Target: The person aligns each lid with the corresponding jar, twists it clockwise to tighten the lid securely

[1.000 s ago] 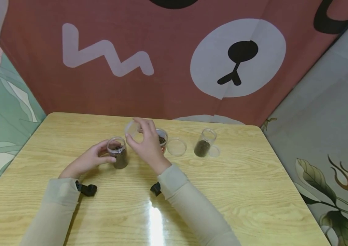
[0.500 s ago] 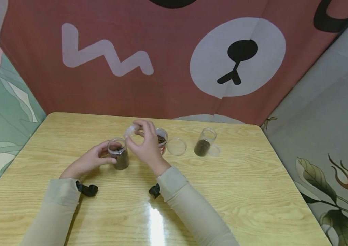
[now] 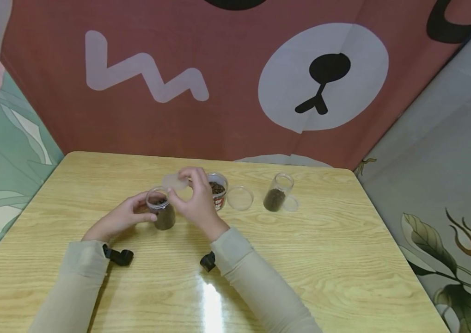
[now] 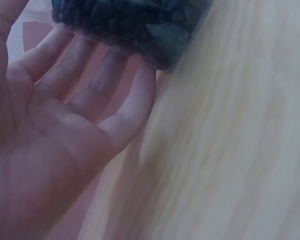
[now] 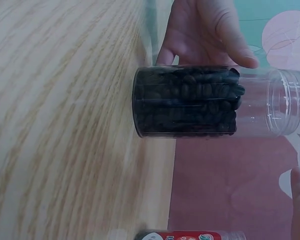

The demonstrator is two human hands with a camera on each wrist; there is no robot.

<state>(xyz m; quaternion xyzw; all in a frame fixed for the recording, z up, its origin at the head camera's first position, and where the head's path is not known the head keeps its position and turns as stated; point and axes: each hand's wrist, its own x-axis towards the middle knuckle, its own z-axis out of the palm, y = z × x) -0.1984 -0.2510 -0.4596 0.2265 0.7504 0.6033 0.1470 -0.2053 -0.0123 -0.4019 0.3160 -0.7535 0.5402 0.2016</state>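
A clear jar (image 3: 163, 217) partly filled with dark coffee beans stands on the table, its mouth uncovered. My left hand (image 3: 125, 215) grips it from the left, thumb in front and fingers behind. Beans show through the jar wall (image 5: 187, 102) in the right wrist view. Just above and right of the mouth, my right hand (image 3: 198, 203) pinches a translucent round lid (image 3: 174, 181) between thumb and fingers, apart from the rim. In the left wrist view the left hand's fingers (image 4: 100, 85) touch the jar (image 4: 125, 30) near its base.
Behind my right hand stands a clear tub (image 3: 218, 199) with a red label and brown contents. A round clear lid (image 3: 240, 199) lies beside it. Farther right are another jar (image 3: 274, 199) of dark contents and a small lid (image 3: 290, 203). Curtains hang behind the table (image 3: 322, 259).
My right hand has turned the lid from nearly upright to flatter and brought it down and left, closer to the jar's mouth. The left hand and jar have barely moved.
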